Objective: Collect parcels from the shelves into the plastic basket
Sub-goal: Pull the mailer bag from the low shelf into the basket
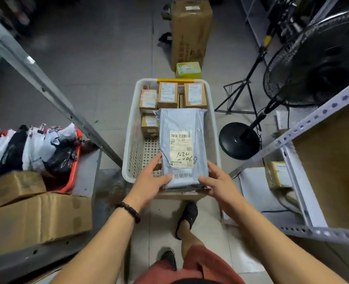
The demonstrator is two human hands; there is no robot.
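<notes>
Your left grip (151, 182) and right grip (216, 181) pinch the near corners of the grey parcel (182, 144), thumbs on top, over the plastic basket (128, 140). Release unevenly and the slick wrap could slide over the near rim. Small boxes (167, 95) crowd the basket's far end. A fan base (239, 140) and tripod (237, 95) stand just right; shelf posts (46, 83) flank the aisle.

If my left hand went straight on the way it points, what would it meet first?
Past the grey plastic parcel it grips, probably the small brown cardboard box in the white plastic basket; depth unclear.
</notes>
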